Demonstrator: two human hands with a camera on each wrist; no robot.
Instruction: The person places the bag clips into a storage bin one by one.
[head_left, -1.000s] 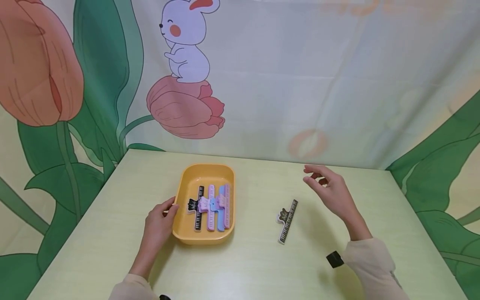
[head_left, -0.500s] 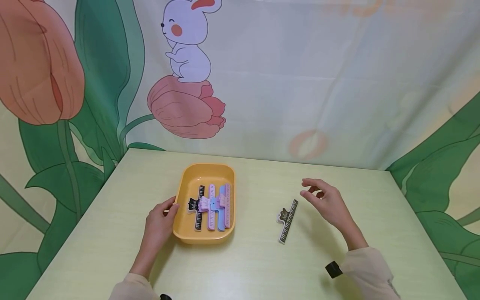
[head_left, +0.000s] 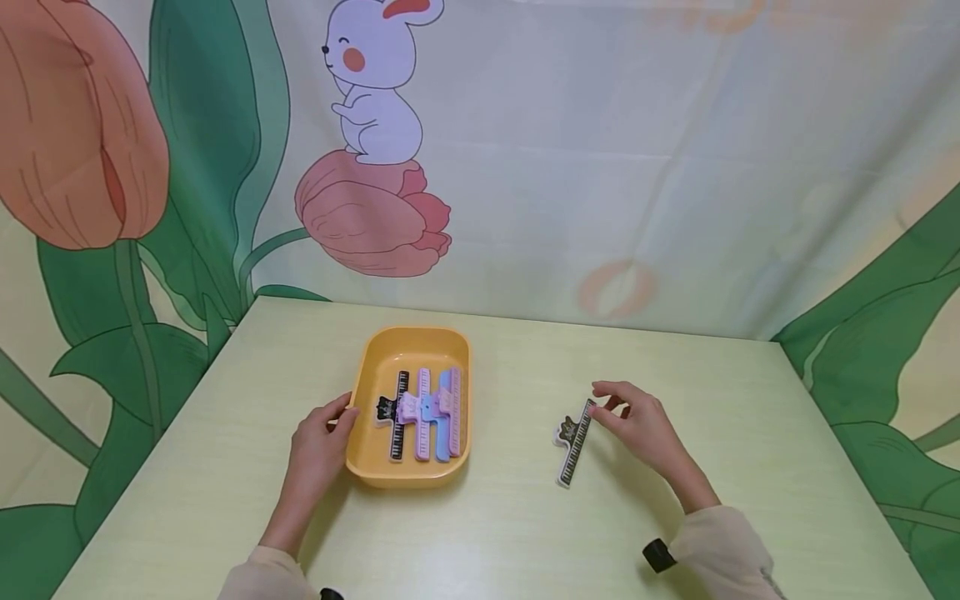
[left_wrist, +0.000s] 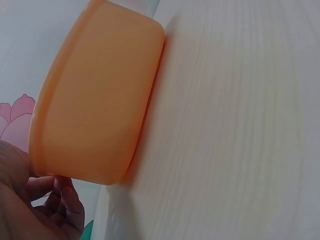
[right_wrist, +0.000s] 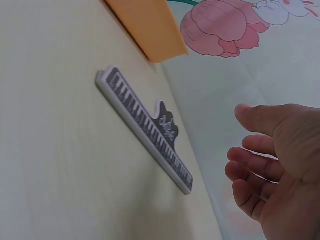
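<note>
A yellow tray (head_left: pixel 408 473) stands left of centre, with several long music page clips lying in it, among them a black clip (head_left: pixel 397 437), a lilac clip (head_left: pixel 423 442) and a pink clip (head_left: pixel 454 433). My left hand (head_left: pixel 318 446) grips the tray's left rim between thumb and fingers; in the left wrist view that hand (left_wrist: pixel 42 205) is at the lower left corner. A black-and-white piano-key clip (head_left: pixel 574 446) lies tilted on the table. Over its far end hovers my right hand (head_left: pixel 637 422), fingers loosely bent. The right wrist view shows a gap between this hand (right_wrist: pixel 280 165) and the clip (right_wrist: pixel 150 127).
The pale table (head_left: pixel 510 533) carries the tray and the loose clip. Behind it hangs a printed cloth (head_left: pixel 525 167) with a rabbit and tulips, reaching the table's back edge. A black strap end (head_left: pixel 659 555) hangs beside the right sleeve.
My right hand has come down and slightly left, from above the table's far right to the loose clip's far end. The left hand and tray have stayed put.
</note>
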